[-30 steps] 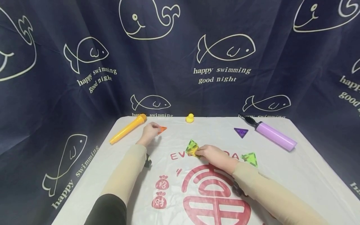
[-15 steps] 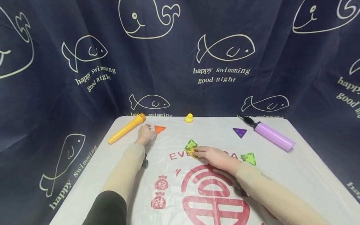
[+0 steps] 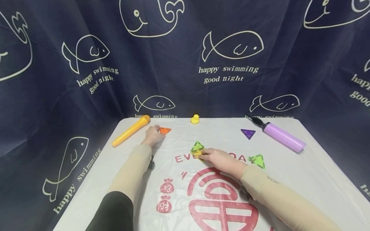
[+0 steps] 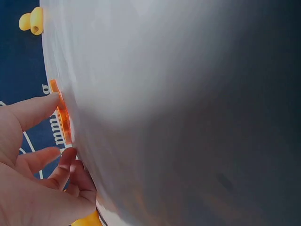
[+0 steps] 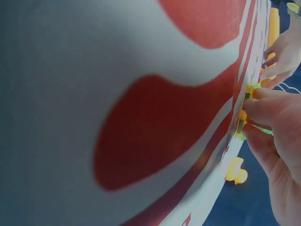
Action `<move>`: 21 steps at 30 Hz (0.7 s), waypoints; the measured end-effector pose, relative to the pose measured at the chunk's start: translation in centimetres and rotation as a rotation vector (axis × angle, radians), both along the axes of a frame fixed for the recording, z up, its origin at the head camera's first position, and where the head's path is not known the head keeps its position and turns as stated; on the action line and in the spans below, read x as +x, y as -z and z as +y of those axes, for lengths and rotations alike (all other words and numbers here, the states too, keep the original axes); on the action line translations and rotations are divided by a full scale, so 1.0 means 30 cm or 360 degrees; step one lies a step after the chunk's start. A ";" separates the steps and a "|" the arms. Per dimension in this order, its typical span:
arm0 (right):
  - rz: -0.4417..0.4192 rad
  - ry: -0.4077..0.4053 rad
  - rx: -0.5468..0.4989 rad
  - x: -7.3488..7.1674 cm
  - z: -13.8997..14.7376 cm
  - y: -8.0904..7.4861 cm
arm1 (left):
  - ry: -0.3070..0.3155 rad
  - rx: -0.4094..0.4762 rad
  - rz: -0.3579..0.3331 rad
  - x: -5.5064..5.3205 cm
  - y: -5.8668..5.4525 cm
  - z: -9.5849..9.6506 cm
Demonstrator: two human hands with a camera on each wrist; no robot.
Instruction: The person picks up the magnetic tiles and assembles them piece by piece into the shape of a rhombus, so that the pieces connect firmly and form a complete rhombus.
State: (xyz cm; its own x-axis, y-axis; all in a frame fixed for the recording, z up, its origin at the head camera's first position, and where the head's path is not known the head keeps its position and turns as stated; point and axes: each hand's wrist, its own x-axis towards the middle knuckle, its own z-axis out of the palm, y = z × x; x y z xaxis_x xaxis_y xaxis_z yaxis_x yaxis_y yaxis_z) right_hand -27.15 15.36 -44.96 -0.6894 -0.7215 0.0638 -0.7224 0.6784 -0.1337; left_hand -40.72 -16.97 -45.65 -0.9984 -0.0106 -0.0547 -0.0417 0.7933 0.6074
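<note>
The left hand [image 3: 153, 135] has shifted against the orange tile [image 3: 166, 130], left of frame centre, touching it with digits parted; the right hand [image 3: 219, 160] pinches the yellow tile [image 3: 197, 154] below centre.

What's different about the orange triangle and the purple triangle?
The orange triangle is bright; the purple triangle is dark. The left hand touches the orange triangle, but no hand touches the purple triangle. From the head view, orange is left of the yellow duck, purple right. Both are triangular.
</note>
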 end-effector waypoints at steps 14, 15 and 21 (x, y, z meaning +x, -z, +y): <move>0.0318 0.0068 0.0176 -0.009 -0.064 0.021 | -0.0033 0.0032 -0.0139 0.003 0.004 0.014; 0.0335 0.0078 0.0183 -0.010 -0.066 0.019 | -0.0021 0.0049 -0.0119 0.009 0.001 0.025; 0.0407 0.0093 0.0142 -0.020 -0.074 0.025 | 0.0048 0.0024 0.0002 0.045 -0.004 0.085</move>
State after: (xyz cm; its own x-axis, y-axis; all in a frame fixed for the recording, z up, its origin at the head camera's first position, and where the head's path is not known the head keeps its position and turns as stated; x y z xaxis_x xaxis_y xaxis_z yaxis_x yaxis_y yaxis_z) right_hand -27.74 13.14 -45.71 -0.6999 -0.6914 0.1792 -0.6841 0.7211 0.1099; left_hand -39.36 -14.41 -45.52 -0.9984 0.0202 -0.0534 -0.0172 0.7850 0.6192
